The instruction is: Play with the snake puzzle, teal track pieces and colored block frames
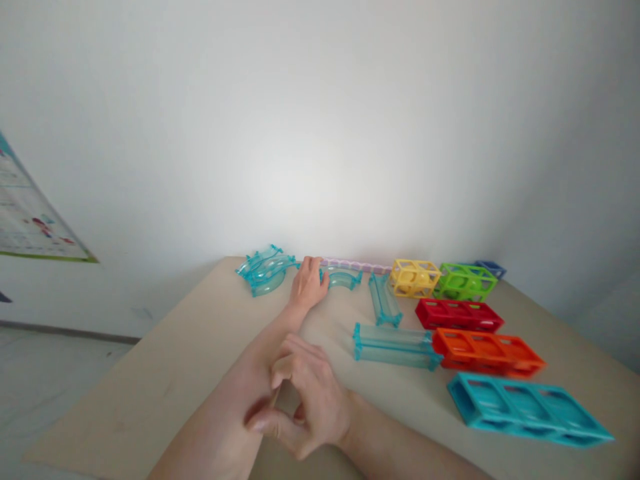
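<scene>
My left hand (pixel 309 285) reaches to the back of the table, its fingers bent around the near end of a clear teal curved track piece (pixel 343 280). A bit of teal shows between thumb and fingers. Just left of that hand lies a pile of clear teal curved track pieces (pixel 267 270). Close to me, my right hand (pixel 315 393) hovers beside my left forearm, thumb and fingers curved with a gap between them and nothing visible inside. Two straight clear teal track pieces, one angled (pixel 385 300) and one lying crosswise (pixel 395 345), rest to the right.
On the right stand open-framed blocks: yellow (pixel 415 278), green (pixel 465 282), dark blue (pixel 491 268), red (pixel 459 315), orange (pixel 487 352) and teal (pixel 530 408). A pale purple strip (pixel 355 265) runs along the wall (pixel 320 133) behind the table. A poster (pixel 40 207) hangs at left.
</scene>
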The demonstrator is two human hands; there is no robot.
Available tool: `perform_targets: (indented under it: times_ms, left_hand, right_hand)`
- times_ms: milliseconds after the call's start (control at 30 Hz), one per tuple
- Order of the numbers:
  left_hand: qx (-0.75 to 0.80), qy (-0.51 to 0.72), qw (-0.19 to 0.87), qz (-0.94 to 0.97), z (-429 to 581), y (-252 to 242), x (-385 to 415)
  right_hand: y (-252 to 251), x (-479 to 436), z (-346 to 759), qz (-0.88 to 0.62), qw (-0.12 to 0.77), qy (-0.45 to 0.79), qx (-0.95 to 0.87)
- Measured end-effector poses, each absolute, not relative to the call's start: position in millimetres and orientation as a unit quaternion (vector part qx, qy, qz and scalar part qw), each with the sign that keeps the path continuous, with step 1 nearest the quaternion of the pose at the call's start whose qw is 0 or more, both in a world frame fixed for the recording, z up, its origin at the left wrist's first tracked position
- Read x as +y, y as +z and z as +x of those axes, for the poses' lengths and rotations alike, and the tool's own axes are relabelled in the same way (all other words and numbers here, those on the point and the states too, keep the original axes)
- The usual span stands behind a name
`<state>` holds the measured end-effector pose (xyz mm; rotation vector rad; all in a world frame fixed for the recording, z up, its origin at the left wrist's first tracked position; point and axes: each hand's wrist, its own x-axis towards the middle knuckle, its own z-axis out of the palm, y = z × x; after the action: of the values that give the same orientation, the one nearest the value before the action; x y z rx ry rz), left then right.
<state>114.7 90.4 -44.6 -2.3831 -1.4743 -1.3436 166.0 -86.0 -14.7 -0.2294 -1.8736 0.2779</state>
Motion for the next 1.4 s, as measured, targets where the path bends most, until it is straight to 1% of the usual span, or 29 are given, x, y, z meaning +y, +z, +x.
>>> perform_targets:
  times_ms: [67, 133, 200, 333, 400, 500, 633, 933, 1067, 1233, 1400]
  left_hand:
    - [-0.471, -0.445, 0.027, -0.761, 110.3, -43.6, 77.7]
    - [-0.474, -0.483, 0.054, -0.734, 97.2, -43.8, 62.8]
    - [-0.513, -0.504, 0.093, -0.689, 75.0, -45.0, 49.2]
    - [-0.572, -0.43, 0.167, -0.678, 19.8, -49.6, 37.8]
    - [-0.609, -0.405, 0.175, -0.659, -1.8, -52.5, 41.8]
    - [-0.645, -0.386, 0.131, -0.647, -20.1, -55.9, 55.2]
    - [-0.632, -0.43, 0.056, -0.643, -28.1, -54.7, 70.6]
    - [-0.616, -0.537, 0.04, -0.575, -25.5, -42.0, 63.8]
    - [-0.62, -0.583, 0.01, -0.525, -24.4, -40.4, 61.7]
    - [-0.611, -0.64, -0.06, -0.461, -24.1, -41.0, 62.6]
    - [-0.551, -0.701, -0.162, -0.423, -19.3, -40.0, 64.3]
  right_hand:
    - [-15.1, -82.5, 170.5, -0.11, 0.568, 0.119, -0.807]
    - [-16.0, -79.5, 174.5, -0.124, 0.558, 0.115, -0.813]
    - [-17.4, -77.5, 176.3, -0.143, 0.547, 0.11, -0.818]
    - [-20.2, -76.8, 173.9, -0.178, 0.507, 0.105, -0.837]
    - [-20.6, -76.9, 172.2, -0.184, 0.492, 0.105, -0.844]
    - [-20.5, -76.2, 172.1, -0.185, 0.479, 0.113, -0.85]
    - [-20.0, -74.7, 174.3, -0.195, 0.475, 0.127, -0.849]
    - [-20.2, -70.2, 173.4, -0.244, 0.484, 0.166, -0.824]
    - [-24.0, -65.2, 174.9, -0.285, 0.482, 0.188, -0.807]
    - [-28.2, -59.6, 175.1, -0.36, 0.476, 0.219, -0.772]
    - [-35.8, -53.3, 172.8, -0.43, 0.497, 0.231, -0.717]
